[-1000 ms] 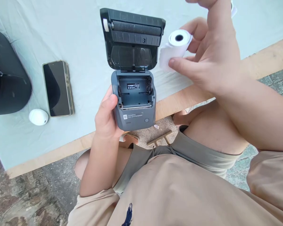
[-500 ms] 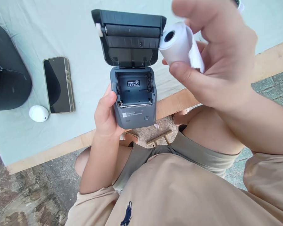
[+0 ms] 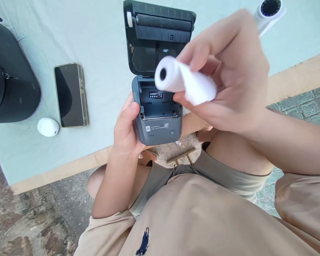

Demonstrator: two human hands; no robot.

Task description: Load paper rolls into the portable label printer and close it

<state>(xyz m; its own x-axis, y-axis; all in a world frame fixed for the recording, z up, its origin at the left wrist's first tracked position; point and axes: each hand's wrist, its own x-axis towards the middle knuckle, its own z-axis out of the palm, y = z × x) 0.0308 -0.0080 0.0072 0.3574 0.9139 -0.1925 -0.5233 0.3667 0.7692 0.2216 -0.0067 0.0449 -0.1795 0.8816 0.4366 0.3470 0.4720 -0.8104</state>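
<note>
A dark grey label printer is gripped along its left side by my left hand, thumb on the front edge. Its lid stands swung up, showing a black roller, and the paper bay below has no roll in it. Between the thumb and fingers of my right hand is a white paper roll, its core facing left and its loose end hanging free. The roll is over the upper right of the bay and hides part of the bay and lid.
Left on the pale cloth-covered table lie a phone, a white rounded case and a black zipped bag. Another white roll is at the far right. The wooden table edge runs in front of my legs.
My right hand has brought the paper roll left and down, from beside the lid to over the printer's bay. The printer has shifted slightly right in view, its lid tilted a little differently.
</note>
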